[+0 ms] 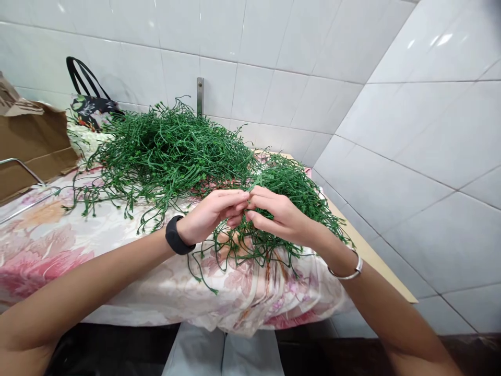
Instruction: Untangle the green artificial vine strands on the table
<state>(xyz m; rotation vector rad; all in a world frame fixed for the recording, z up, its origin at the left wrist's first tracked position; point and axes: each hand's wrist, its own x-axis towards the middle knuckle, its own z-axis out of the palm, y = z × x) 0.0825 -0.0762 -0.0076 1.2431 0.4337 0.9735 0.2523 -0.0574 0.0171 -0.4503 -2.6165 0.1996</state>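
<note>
My left hand (213, 213) and my right hand (276, 215) meet fingertip to fingertip above the near edge of a table. Both are closed in a pinch on a thin green plastic sprig (256, 183) that sticks up between them. More green sprigs (250, 245) hang down under my hands. A big heap of the same artificial greenery (168, 149) lies behind them, and a smaller heap (297, 188) sits just beyond my right hand. A black band is on my left wrist, a silver bangle on my right.
A floral cloth (58, 245) covers the table and hangs over its front edge. A cardboard box (35, 146) and a metal frame (23, 169) are at the left. A dark patterned bag (92, 107) leans at the back. White tiled walls close in behind and at the right.
</note>
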